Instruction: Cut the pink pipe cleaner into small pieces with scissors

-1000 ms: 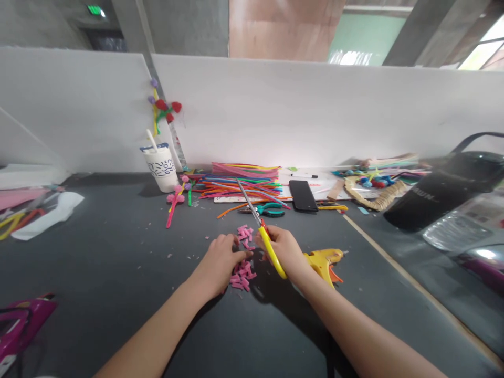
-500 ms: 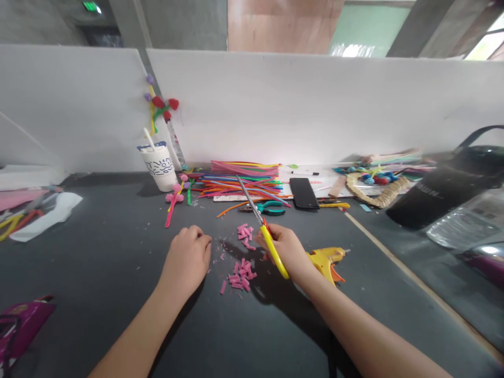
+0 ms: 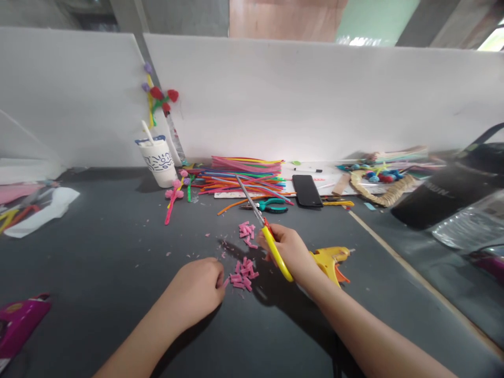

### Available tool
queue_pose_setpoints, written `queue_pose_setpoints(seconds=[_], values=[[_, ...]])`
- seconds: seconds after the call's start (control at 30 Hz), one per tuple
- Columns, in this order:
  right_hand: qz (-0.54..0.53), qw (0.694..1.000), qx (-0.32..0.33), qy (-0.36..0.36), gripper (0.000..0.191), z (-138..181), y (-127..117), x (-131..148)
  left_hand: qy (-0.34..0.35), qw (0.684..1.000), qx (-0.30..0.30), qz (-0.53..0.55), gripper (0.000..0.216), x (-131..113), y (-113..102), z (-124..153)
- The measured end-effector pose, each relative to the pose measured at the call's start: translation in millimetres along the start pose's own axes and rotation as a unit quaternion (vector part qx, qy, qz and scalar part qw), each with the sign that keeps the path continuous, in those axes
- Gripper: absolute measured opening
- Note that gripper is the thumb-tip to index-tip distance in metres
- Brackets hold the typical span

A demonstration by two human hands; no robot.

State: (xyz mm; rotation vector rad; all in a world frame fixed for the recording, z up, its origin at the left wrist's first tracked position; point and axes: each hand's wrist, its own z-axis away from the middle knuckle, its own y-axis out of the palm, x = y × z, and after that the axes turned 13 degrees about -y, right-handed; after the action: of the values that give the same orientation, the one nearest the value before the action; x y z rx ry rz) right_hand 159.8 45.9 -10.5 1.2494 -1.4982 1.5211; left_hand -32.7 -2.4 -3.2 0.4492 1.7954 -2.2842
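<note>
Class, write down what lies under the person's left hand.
The left hand lies knuckles up on the dark table, fingertips at the edge of the pink cut pieces. Anything beneath the palm or curled fingers is covered.

2 hands: left hand (image 3: 197,291), right hand (image 3: 289,252), both nearer than phone (image 3: 307,190). 1 phone. 1 scissors (image 3: 264,228). 1 pliers (image 3: 271,206), just L of phone. 2 glue guns: yellow glue gun (image 3: 328,258) nearer, magenta glue gun (image 3: 19,317) far L. 1 cup (image 3: 159,163). 2 pink-bit piles (image 3: 243,274).

Matt dark table (image 3: 118,294), fuzzy pink pieces (image 3: 242,273)
</note>
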Motion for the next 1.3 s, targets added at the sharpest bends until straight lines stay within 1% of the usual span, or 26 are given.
queue_pose_setpoints(seconds=[0.1,0.17,0.23,0.3,0.4,0.5,0.6,0.67,0.83,0.93,1.0,1.1,1.2,1.3], values=[[-0.024,1.000,0.016,0.006,0.015,2.8,2.3,3.7,-0.017,0.998,-0.011,0.052,0.010,-2.5,0.5,-3.1],[-0.053,0.998,0.041,0.007,0.016,7.1,6.1,7.7,-0.025,0.989,-0.014,0.142,0.013,-5.4,-2.9,-5.1],[-0.095,0.992,0.086,0.007,0.018,12.9,11.1,12.6,-0.019,0.963,0.017,0.267,0.013,-8.8,-6.8,-5.5],[-0.131,0.983,0.125,0.009,0.020,18.8,15.8,17.8,-0.012,0.926,0.059,0.372,0.012,-11.8,-8.3,-4.6],[-0.170,0.973,0.153,0.017,0.020,24.8,19.6,24.9,-0.013,0.881,0.111,0.460,0.011,-14.5,-5.1,-3.0],[-0.169,0.974,0.146,0.025,0.013,26.9,19.5,30.4,-0.022,0.865,0.129,0.485,0.008,-15.3,-0.9,-3.0],[-0.147,0.981,0.128,0.023,0.009,27.2,18.4,33.3,-0.031,0.866,0.114,0.486,0.004,-16.1,-1.4,-3.1],[-0.134,0.984,0.114,0.021,0.009,27.4,18.2,33.6,-0.045,0.861,0.109,0.496,0.007,-17.8,-3.4,-2.1],[-0.111,0.989,0.095,0.013,0.009,28.7,19.7,31.8,-0.077,0.819,0.124,0.555,0.005,-24.9,-2.4,1.2],[-0.086,0.992,0.095,-0.013,0.013,29.2,19.2,29.6,-0.078,0.809,0.127,0.569,0.004,-26.5,-0.4,0.9],[-0.052,0.994,0.087,-0.049,0.015,29.3,17.6,28.2,-0.084,0.800,0.108,0.584,0.004,-25.0,-1.5,0.0],[0.042,0.992,0.076,-0.095,0.015,29.9,14.7,28.1,-0.093,0.776,0.027,0.623,0.006,-19.3,-7.3,-1.3],[0.152,0.977,0.094,-0.113,0.016,32.4,13.9,31.2,-0.083,0.744,-0.037,0.662,0.007,-12.9,-15.0,-2.2],[0.220,0.958,0.119,-0.142,0.018,35.8,15.3,34.3,-0.077,0.715,-0.076,0.691,0.006,-8.5,-20.4,-2.7]])
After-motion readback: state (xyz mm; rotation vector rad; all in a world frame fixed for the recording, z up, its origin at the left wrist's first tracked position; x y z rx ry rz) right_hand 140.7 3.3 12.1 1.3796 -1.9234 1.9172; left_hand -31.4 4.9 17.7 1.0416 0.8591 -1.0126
